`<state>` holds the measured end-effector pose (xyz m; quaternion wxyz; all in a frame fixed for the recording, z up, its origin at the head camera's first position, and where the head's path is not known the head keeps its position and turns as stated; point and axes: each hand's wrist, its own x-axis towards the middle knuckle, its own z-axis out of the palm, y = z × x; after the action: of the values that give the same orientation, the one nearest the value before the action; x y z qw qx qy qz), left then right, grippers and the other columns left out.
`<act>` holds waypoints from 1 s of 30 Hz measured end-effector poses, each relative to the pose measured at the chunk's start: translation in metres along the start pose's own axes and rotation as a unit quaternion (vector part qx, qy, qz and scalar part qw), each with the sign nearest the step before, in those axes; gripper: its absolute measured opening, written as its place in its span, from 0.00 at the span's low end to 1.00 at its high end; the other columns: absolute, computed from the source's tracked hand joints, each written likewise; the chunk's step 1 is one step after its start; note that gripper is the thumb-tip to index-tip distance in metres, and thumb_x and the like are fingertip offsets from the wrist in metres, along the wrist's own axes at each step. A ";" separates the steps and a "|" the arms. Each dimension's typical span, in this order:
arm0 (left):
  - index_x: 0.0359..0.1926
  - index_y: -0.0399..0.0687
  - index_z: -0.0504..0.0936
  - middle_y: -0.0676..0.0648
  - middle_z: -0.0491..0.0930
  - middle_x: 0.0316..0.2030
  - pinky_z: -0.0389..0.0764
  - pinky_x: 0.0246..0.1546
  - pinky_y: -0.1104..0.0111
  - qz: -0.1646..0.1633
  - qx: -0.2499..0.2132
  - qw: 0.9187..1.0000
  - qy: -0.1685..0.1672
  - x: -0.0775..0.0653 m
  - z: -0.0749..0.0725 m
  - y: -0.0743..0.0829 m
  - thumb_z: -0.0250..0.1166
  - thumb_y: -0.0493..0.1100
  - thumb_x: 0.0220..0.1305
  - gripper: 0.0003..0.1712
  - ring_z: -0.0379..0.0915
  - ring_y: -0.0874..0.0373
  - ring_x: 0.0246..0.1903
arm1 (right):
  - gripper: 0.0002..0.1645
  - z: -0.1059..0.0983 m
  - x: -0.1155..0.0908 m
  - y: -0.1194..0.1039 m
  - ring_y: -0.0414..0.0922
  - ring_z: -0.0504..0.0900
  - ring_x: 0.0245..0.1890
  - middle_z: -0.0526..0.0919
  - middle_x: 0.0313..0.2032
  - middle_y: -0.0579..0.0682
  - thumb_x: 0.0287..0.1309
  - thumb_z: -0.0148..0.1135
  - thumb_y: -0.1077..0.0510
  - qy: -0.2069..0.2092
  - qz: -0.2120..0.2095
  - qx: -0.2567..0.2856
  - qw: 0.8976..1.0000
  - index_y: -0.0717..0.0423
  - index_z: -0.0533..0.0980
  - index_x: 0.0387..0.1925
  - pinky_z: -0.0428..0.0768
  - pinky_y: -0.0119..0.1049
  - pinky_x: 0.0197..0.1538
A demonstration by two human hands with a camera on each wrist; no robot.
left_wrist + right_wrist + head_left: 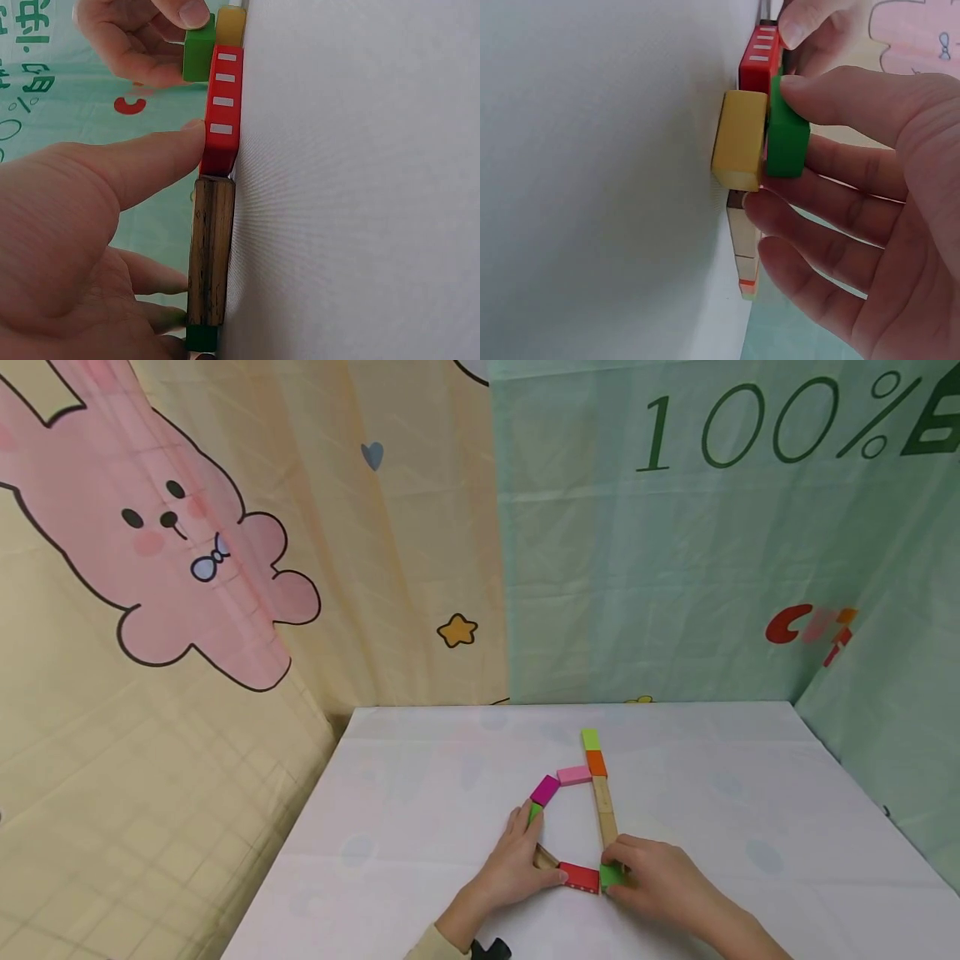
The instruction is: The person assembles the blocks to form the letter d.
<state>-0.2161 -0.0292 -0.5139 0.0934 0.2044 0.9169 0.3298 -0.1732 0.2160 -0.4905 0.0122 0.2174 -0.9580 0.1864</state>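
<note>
My right hand (663, 877) pinches a green block (787, 139) between thumb and fingers. A yellow block (739, 142) lies on the table just beneath it; whether the two touch I cannot tell. Beside them is a red block (580, 877) with white squares on its side. The thumb of my left hand (513, 864) touches this red block, and its spread fingers reach to another green block (535, 812). Between that thumb and those fingers lies a dark brown wooden block (210, 247), partly hidden in the head view.
The blocks form a loop on the white table (712, 793). Magenta (545, 790) and pink (574, 776) blocks curve along its far side. Plain wooden blocks (603, 795), an orange block (596, 763) and a lime block (591, 740) run away from me. Printed curtains hang behind.
</note>
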 end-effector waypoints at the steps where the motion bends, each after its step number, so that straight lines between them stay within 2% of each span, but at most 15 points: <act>1: 0.77 0.41 0.57 0.43 0.44 0.79 0.61 0.67 0.44 -0.001 0.001 1.000 0.000 0.000 0.000 0.000 0.74 0.60 0.56 0.57 0.38 0.44 0.77 | 0.17 0.000 0.000 -0.001 0.30 0.71 0.27 0.74 0.30 0.27 0.43 0.82 0.49 -0.004 0.003 0.005 1.000 0.39 0.82 0.36 0.79 0.30 0.35; 10: 0.78 0.41 0.56 0.43 0.44 0.79 0.61 0.68 0.45 -0.003 -0.001 1.000 0.002 -0.001 -0.001 -0.001 0.73 0.62 0.56 0.58 0.38 0.45 0.77 | 0.16 0.001 0.001 -0.007 0.31 0.69 0.26 0.72 0.28 0.29 0.43 0.82 0.50 -0.010 0.016 0.019 1.000 0.39 0.82 0.34 0.77 0.29 0.32; 22: 0.78 0.41 0.55 0.43 0.43 0.79 0.60 0.68 0.44 -0.002 0.001 1.000 0.000 0.001 -0.003 -0.002 0.73 0.62 0.56 0.59 0.37 0.44 0.77 | 0.16 -0.002 0.003 -0.007 0.32 0.69 0.23 0.73 0.28 0.31 0.45 0.81 0.50 -0.017 0.021 0.033 0.999 0.41 0.82 0.35 0.74 0.29 0.28; 30: 0.78 0.41 0.56 0.43 0.42 0.79 0.58 0.69 0.45 -0.009 -0.003 1.000 -0.006 0.003 -0.008 -0.005 0.74 0.63 0.55 0.59 0.37 0.45 0.77 | 0.15 -0.001 0.006 -0.007 0.35 0.71 0.25 0.76 0.29 0.33 0.46 0.81 0.49 -0.044 0.055 0.064 0.995 0.41 0.83 0.35 0.76 0.28 0.30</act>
<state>-0.2227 -0.0353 -0.5111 0.1028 0.1980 0.9172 0.3300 -0.1761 0.2083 -0.4866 -0.0547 0.1728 -0.9542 0.2378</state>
